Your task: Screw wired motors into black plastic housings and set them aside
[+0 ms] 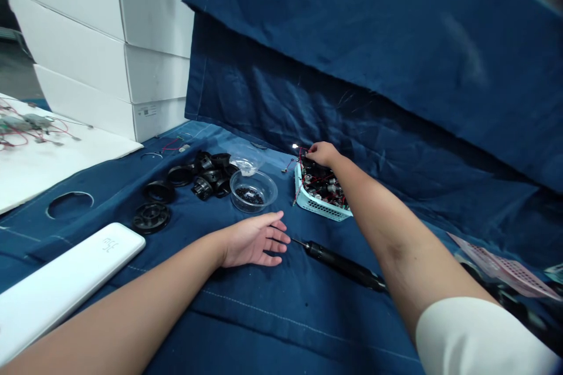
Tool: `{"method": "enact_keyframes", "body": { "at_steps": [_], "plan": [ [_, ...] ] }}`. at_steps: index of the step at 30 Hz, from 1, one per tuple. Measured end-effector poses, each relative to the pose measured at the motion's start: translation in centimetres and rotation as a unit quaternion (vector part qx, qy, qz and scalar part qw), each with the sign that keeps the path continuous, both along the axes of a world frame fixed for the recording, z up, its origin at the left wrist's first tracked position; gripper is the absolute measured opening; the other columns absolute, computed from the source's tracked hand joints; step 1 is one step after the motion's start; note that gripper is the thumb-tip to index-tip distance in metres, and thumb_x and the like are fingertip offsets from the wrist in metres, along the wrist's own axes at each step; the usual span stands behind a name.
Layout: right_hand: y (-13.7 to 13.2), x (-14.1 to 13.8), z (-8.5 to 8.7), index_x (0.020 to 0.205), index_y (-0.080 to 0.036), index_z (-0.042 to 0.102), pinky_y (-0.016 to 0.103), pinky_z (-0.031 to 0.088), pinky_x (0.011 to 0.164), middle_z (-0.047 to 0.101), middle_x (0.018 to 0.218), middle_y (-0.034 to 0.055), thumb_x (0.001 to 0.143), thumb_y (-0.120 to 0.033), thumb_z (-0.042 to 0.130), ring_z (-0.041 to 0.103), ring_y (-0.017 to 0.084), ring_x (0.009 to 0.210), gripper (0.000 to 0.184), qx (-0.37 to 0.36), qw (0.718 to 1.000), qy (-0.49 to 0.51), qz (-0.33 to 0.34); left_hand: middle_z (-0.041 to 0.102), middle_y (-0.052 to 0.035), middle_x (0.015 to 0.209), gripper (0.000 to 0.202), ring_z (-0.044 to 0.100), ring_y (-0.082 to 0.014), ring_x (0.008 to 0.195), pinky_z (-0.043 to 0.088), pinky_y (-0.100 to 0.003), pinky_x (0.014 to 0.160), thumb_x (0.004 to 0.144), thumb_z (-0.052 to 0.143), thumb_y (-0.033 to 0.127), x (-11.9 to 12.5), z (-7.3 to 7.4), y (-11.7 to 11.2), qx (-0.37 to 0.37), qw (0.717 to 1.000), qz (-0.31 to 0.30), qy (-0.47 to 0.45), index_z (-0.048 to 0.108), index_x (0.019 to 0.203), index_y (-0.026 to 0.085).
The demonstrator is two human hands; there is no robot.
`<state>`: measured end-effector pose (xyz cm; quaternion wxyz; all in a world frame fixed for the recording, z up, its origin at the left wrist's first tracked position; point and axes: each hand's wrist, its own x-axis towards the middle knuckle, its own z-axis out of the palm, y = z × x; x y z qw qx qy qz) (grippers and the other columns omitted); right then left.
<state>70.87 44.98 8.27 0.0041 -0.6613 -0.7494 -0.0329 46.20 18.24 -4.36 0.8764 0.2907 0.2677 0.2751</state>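
My left hand (257, 241) is open above the blue cloth, fingers spread and nothing in them. Just right of its fingertips lies a black electric screwdriver (343, 263), its bit pointing at the hand. At the rear of a light-blue basket (323, 208), my right hand (323, 154) has its fingers pinched on a small part with red wires (303, 149). The part's body is mostly hidden by the fingers, and a bright white spot shows at the wire's left end. Black parts and red-wired pieces fill the basket. Left of it stands a clear plastic bowl (273, 193) holding small dark screws.
Several black plastic housings (211, 179) are heaped beyond my left hand. A white power bank (74, 287) lies at left. White boxes (97, 58) are stacked behind a white board (65, 146). Blue cloth hangs behind the basket; a pink basket (505, 263) sits at right.
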Motion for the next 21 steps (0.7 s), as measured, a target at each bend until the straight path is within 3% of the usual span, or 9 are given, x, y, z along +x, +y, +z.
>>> {"method": "enact_keyframes", "body": {
  "at_steps": [10,16,21],
  "plan": [
    [1.3,0.3,-0.6,0.130,-0.016,0.066,0.047,0.059,0.099,0.067,0.131,0.0116,0.102,-0.040,0.068,0.068,0.026,0.115,0.037,-0.026,1.000,-0.015,-0.009,0.065,-0.0102,0.113,0.050,0.062,-0.0202,0.095,0.055,-0.040,0.089,0.090,0.071,0.064,0.1,0.1,-0.2,0.005,1.000,-0.001,0.002,0.061,0.106,0.018],
    [1.9,2.2,-0.5,0.127,-0.016,0.068,0.045,0.060,0.096,0.069,0.128,0.0104,0.103,-0.040,0.067,0.069,0.024,0.111,0.035,-0.052,0.998,0.009,-0.024,0.065,-0.0095,0.114,0.052,0.061,-0.0200,0.096,0.054,-0.040,0.091,0.089,0.073,0.065,0.1,0.0,-0.1,0.008,1.000,-0.007,-0.002,0.061,0.107,0.018],
    [1.9,4.9,-0.3,0.134,-0.018,0.065,0.048,0.059,0.100,0.065,0.136,0.0118,0.102,-0.039,0.068,0.067,0.026,0.118,0.038,-0.016,0.998,0.013,-0.066,0.065,-0.0084,0.113,0.051,0.062,-0.0190,0.096,0.054,-0.040,0.091,0.090,0.072,0.063,0.1,0.0,0.0,0.007,1.000,-0.011,-0.003,0.059,0.108,0.018]
  ]
}}
